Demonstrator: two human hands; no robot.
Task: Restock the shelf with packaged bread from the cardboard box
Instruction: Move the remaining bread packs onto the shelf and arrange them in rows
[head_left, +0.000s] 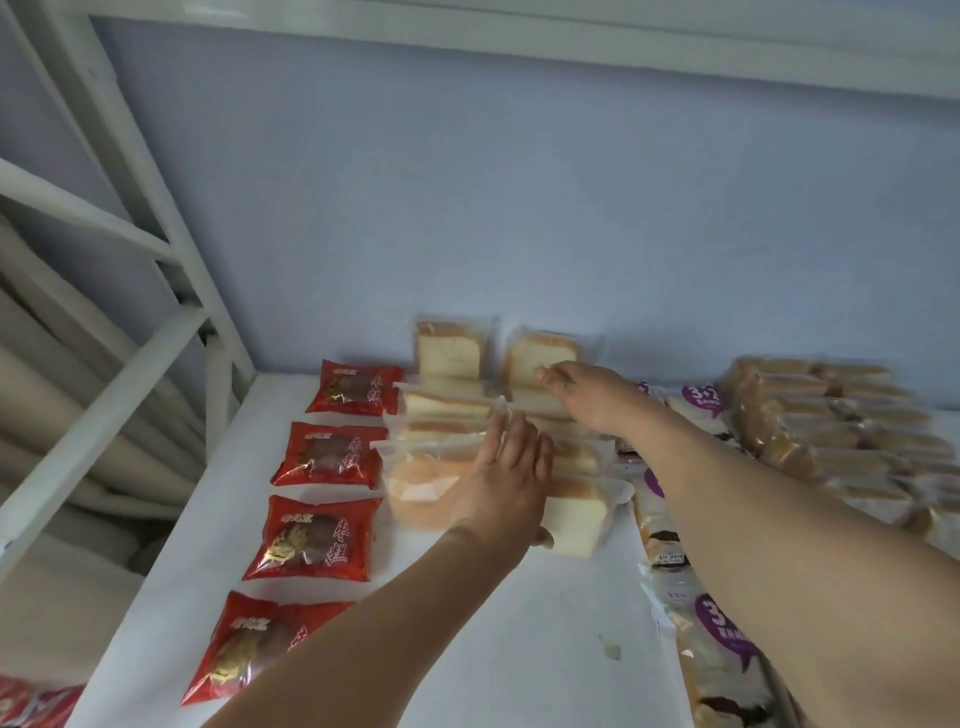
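Observation:
Clear-wrapped bread slices (451, 356) stand in two rows on the white shelf (498, 649), running from the back wall toward me. My left hand (506, 480) lies flat with straight fingers on the packs of the left row, over a round orange bun pack (415, 491). My right hand (587, 392) reaches farther back, fingers extended, touching the upright slice pack (540, 353) at the back of the right row. The cardboard box is out of view.
A column of red cake packets (332, 454) lies left of the bread. White packets with purple labels (722, 631) and rows of brown bread packs (810, 421) fill the right side. White shelf frame posts (156, 218) rise at the left.

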